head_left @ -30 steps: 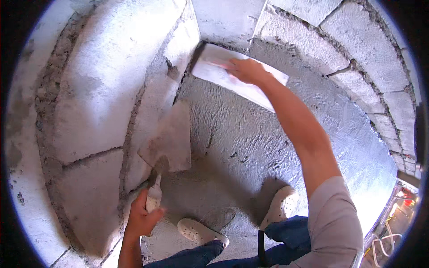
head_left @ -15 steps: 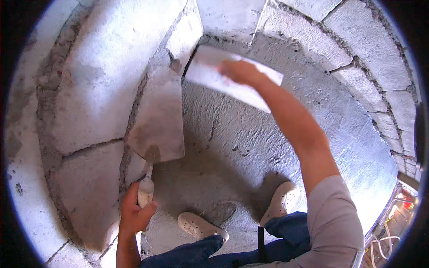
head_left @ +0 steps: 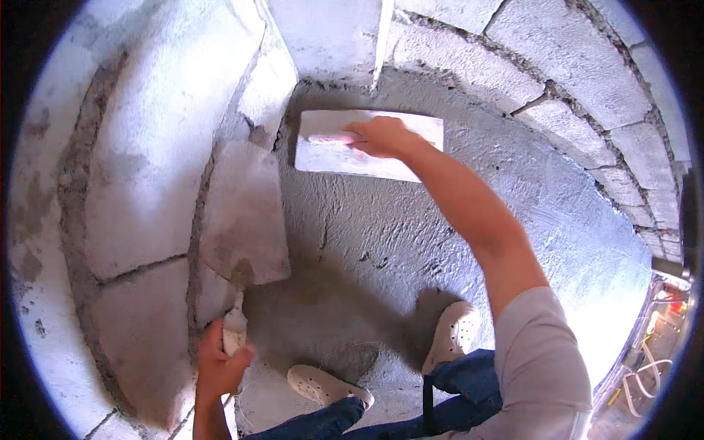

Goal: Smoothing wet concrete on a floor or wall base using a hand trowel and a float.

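Observation:
My right hand (head_left: 381, 137) is closed around the handle of a long rectangular plastering float (head_left: 367, 160). The float lies against the wet grey mortar (head_left: 396, 213) near its far left corner. In my left hand (head_left: 222, 363) is the pale, mortar-caked handle of a wide trowel (head_left: 246, 205). Its broad grey blade points away from me, over the block wall's lower edge and beside the mortar. Whether the blade touches the wall I cannot tell.
Block walls with mortar joints stand at left (head_left: 139, 220) and far right (head_left: 579, 59). A pale vertical strip (head_left: 383, 44) comes down at the far edge. My shoes (head_left: 326, 385) stand on the grey surface. Cables (head_left: 645, 378) lie at the lower right.
The float has come nearer to me and swung from a slant to almost level across the view. My left hand still holds the trowel, and the whole view has shifted a little.

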Demonstrator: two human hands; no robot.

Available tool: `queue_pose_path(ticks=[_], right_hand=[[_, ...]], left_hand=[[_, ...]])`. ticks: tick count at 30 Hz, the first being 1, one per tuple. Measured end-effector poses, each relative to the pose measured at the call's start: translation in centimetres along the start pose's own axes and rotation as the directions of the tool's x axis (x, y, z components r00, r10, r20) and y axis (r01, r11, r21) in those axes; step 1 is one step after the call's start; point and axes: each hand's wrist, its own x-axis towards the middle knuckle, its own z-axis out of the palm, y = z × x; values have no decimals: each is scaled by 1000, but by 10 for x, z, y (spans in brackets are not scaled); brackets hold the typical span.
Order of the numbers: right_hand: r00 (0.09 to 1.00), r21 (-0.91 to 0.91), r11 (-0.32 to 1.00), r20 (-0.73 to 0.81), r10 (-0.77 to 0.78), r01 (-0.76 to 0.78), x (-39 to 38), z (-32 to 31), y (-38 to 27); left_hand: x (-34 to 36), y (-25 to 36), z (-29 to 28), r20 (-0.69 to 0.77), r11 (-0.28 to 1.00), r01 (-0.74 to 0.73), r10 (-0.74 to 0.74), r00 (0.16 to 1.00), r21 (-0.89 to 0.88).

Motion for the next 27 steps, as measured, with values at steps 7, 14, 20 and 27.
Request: queue_pose_path(ticks=[7,14,20,27], right_hand=[[984,122,977,-27,178,-174,8,-18,12],[993,31,993,-33,116,-115,-86,2,124],[982,33,982,2,188,-188,-106,-50,57],[994,27,994,10,105,-105,-10,-53,-30]], left_hand=[[5,-8,1,81,994,-77,71,994,74],[-10,-23,-15,-23,998,-10,11,1000,63],[-12,-17,-10,16,994,-102,102,995,35],[-16,1,-5,92,983,-153,145,985,99]])
